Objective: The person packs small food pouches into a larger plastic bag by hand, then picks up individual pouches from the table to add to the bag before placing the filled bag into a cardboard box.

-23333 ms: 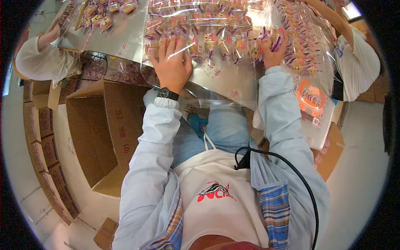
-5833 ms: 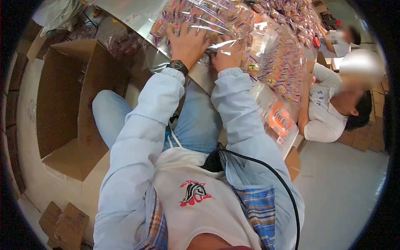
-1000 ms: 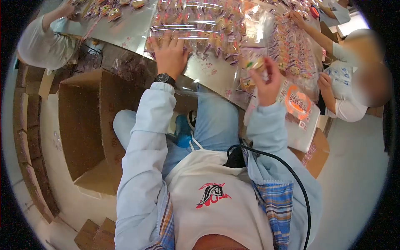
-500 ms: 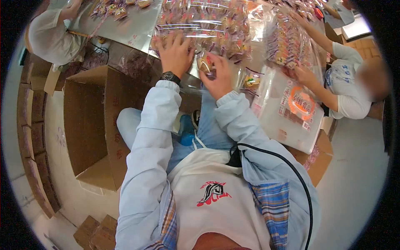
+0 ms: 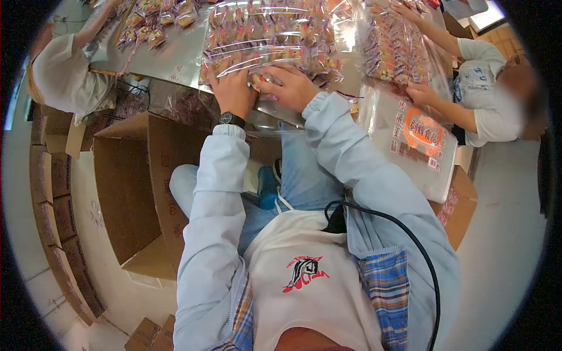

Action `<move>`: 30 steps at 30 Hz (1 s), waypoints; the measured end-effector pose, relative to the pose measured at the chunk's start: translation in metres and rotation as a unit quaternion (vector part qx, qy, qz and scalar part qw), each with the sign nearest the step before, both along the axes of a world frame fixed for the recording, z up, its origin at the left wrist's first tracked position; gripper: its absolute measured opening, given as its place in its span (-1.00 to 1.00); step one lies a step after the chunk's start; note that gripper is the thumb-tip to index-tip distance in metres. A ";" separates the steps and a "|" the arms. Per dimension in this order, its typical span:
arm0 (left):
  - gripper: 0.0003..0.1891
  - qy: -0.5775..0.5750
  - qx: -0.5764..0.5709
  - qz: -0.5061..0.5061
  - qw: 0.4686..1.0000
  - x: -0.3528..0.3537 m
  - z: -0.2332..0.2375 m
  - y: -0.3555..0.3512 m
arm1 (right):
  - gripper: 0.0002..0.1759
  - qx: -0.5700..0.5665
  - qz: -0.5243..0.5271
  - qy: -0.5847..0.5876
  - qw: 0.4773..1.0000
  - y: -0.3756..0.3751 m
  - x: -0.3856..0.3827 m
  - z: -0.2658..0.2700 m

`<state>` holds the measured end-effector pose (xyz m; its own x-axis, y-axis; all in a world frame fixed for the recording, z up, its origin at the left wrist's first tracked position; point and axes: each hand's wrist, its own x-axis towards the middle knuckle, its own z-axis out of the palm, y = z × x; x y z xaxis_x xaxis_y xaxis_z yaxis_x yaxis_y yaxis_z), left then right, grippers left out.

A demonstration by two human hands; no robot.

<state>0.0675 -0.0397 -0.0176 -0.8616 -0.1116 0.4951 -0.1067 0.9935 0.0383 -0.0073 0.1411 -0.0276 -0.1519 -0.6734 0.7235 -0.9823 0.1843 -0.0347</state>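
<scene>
A large clear plastic bag (image 5: 263, 36) lies on the metal table, filled with rows of individually wrapped cakes. At its near edge, my left hand (image 5: 233, 90) rests with fingers stretched out over the plastic. Its thumb side is close to a small wrapped cake (image 5: 258, 82), which the fingers of my right hand (image 5: 291, 88) grip at the bag's near edge. My right hand partly covers that cake. Another wrapped cake (image 5: 353, 105) is partly visible to the right of my right sleeve.
An open cardboard box (image 5: 126, 193) stands at my left. Flat printed plastic bags (image 5: 410, 146) lie on my right, atop a carton (image 5: 459, 205). A co-worker (image 5: 483, 88) on the right handles another filled bag (image 5: 395, 50). Loose wrapped cakes (image 5: 158, 20) lie at the far left, near another person (image 5: 70, 70).
My right hand has moved left and slightly up with the wrapped cake, coming close to my left hand. My left hand has shifted slightly left and down as the view moved.
</scene>
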 end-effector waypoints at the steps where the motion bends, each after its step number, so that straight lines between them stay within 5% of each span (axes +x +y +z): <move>1: -0.61 -0.018 -0.012 0.007 1.000 -0.002 0.000 -0.002 | -0.41 0.019 -0.005 0.014 1.000 0.002 -0.002 0.003; 5: -0.74 -0.037 0.000 0.000 0.999 -0.002 0.000 -0.005 | -0.39 0.053 0.010 0.022 0.998 0.006 -0.004 0.018; 13: -0.45 -0.001 0.001 -0.004 1.000 0.001 0.004 0.000 | -0.30 0.138 0.001 0.136 0.981 0.015 -0.019 0.019; 23: -0.46 0.029 0.017 -0.001 0.999 -0.002 0.006 0.000 | -0.45 0.079 -0.015 0.113 0.990 0.019 -0.021 0.012; 30: -0.46 0.036 0.063 -0.025 0.997 0.001 0.003 -0.009 | -0.29 0.109 0.004 0.066 0.992 0.010 -0.029 0.012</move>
<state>0.0688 -0.0491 -0.0142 -0.8308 -0.1342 0.5401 -0.0496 0.9845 0.1684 -0.0367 0.1511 -0.0155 -0.0599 -0.8163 0.5744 -0.9771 0.1656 0.1334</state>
